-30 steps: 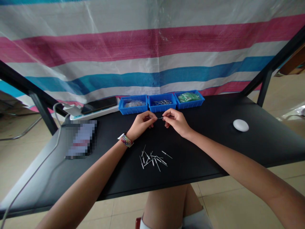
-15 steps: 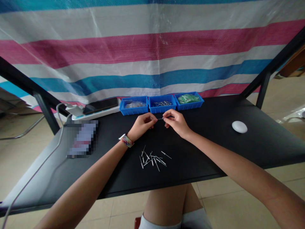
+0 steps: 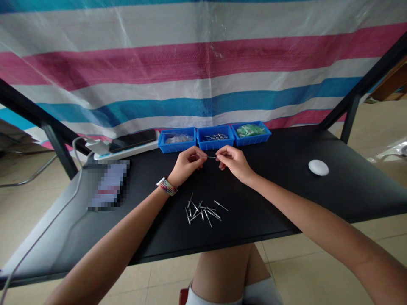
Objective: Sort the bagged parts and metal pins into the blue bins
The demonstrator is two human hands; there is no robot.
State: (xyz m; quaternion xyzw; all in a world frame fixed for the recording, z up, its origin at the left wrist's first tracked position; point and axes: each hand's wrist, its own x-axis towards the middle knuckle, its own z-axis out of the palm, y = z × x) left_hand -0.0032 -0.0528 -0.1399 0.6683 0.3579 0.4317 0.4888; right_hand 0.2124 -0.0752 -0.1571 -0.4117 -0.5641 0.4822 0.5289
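Between my hands a thin silver blind rivet (image 3: 211,157) is held level above the black table, just in front of the bins. My left hand (image 3: 190,163) pinches one end of it, and my right hand (image 3: 233,161) pinches the other. Both sets of fingers are closed and hide the ends. Nearer the table's front edge lies a loose pile of blind rivets (image 3: 203,212), with one rivet (image 3: 221,205) a little apart on the right. The middle blue bin (image 3: 215,145), behind my hands, holds more rivets.
To its left a blue bin (image 3: 178,147) holds clear plastic bags; to its right another blue bin (image 3: 252,140) holds green packets. A phone (image 3: 133,140) rests on a white power strip (image 3: 127,153). A pixelated object (image 3: 110,185) lies left, a white mouse-like object (image 3: 318,167) right.
My fingers have shifted slightly along the rivet, and more of it shows between my hands. The view has moved a little; the pile looks the same.
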